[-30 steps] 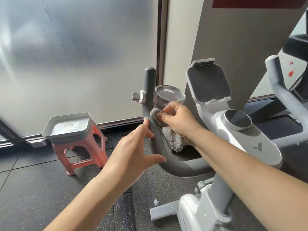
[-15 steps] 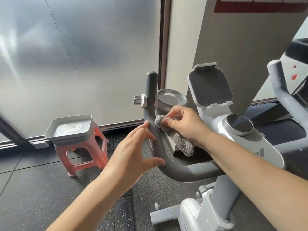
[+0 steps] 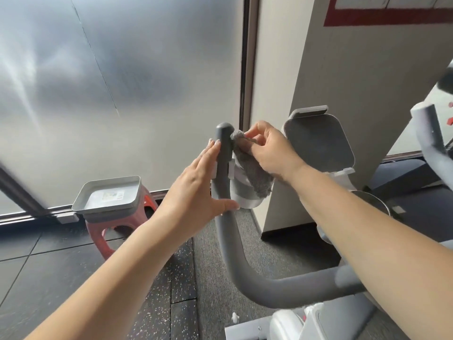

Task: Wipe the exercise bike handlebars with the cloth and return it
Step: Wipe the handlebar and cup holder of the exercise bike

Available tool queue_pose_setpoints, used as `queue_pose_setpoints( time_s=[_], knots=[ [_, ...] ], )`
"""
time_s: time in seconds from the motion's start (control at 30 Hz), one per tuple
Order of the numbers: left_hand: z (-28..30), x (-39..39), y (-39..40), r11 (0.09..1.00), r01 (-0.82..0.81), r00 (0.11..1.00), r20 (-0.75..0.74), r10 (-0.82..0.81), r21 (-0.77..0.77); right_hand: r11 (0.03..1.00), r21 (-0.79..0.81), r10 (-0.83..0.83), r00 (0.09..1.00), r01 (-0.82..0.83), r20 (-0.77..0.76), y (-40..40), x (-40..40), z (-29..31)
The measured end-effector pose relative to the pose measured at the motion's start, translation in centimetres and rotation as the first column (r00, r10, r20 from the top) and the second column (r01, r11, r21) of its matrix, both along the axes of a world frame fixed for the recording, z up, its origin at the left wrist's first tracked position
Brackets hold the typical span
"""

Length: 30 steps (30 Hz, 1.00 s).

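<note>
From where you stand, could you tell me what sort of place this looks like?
Probably a gym or fitness room: an exercise bike handlebar being wiped, speckled rubber floor tiles, and part of another machine at the right edge.

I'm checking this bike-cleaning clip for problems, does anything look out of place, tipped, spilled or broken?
Nothing stands out. The right hand pinches the grey cloth against the upright handlebar, the left hand steadies it with flat fingers, and the grey tray sits level on the pink stool.

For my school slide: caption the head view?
Right hand wipes handlebar tip with cloth; left hand steadies it.
</note>
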<state>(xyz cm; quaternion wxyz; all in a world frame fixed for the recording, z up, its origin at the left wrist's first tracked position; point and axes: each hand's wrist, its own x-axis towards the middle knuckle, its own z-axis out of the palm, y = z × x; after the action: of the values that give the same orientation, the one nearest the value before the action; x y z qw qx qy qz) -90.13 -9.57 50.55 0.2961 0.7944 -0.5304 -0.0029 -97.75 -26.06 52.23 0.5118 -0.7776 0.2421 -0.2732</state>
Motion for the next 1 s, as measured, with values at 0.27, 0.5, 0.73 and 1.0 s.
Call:
queue_pose_setpoints(
  time_s=[0.27, 0.5, 0.73, 1.0],
  knots=[
    [-0.2, 0.0, -0.7, 1.000, 0.004, 1.000, -0.012, -0.003, 0.027, 0.994, 0.106, -0.004, 0.996, -0.006, 0.093, -2.0, 1.0, 0.5],
    [-0.1, 0.2, -1.0, 0.998, -0.008, 1.000, -0.010, 0.009, 0.055, 0.957, 0.095, 0.281, 0.958, -0.275, -0.062, -1.9, -0.5, -0.5],
    [0.0, 0.1, -1.0, 0.998, -0.016, 1.000, -0.013, 0.017, 0.062, 0.962, 0.228, 0.108, 0.975, -0.153, 0.196, -3.0, 2.2, 1.2],
    [-0.1, 0.1, -1.0, 0.999, -0.035, 0.999, -0.037, 0.037, 0.041, 0.947, -0.079, 0.317, 0.946, -0.312, 0.063, -2.9, 2.8, 3.9]
  ],
)
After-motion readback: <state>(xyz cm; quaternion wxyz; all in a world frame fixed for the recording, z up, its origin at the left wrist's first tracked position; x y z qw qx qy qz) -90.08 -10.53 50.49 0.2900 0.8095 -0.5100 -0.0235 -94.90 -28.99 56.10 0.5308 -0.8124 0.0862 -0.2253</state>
